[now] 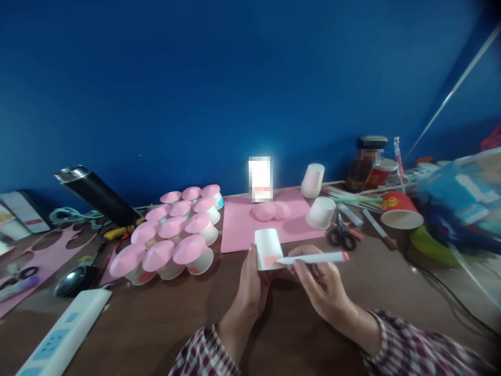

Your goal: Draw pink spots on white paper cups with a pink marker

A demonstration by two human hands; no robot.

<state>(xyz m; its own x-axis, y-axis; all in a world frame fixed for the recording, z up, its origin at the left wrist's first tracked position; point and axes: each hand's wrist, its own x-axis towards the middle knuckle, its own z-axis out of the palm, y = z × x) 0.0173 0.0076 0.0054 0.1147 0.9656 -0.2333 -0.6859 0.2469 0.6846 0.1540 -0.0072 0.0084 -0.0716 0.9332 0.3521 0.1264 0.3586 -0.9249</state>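
Note:
My left hand (pixel 253 287) grips a white paper cup (pixel 267 244), which is upside down and slightly tilted, with a pinkish-orange patch coloured near its lower rim. In my right hand (pixel 323 287) is a white marker (pixel 317 258) with an orange-red end, its tip at the coloured patch. Whether the tip touches the cup I cannot tell. Behind the cup lies a pink paper sheet (pixel 238 224) with pink paper cones (pixel 264 211) on it. Two more upturned white cups stand nearby, one (pixel 321 213) at the sheet's right edge and one (pixel 312 180) farther back.
Several cups with pink cone tops (pixel 158 255) stand in rows at left. Black scissors (pixel 341 235), loose markers (pixel 379 227) and a red paper cup (pixel 401 210) lie at right. A power strip (pixel 64 331), black flask (pixel 97 196) and cut pink paper (pixel 50 256) occupy the left.

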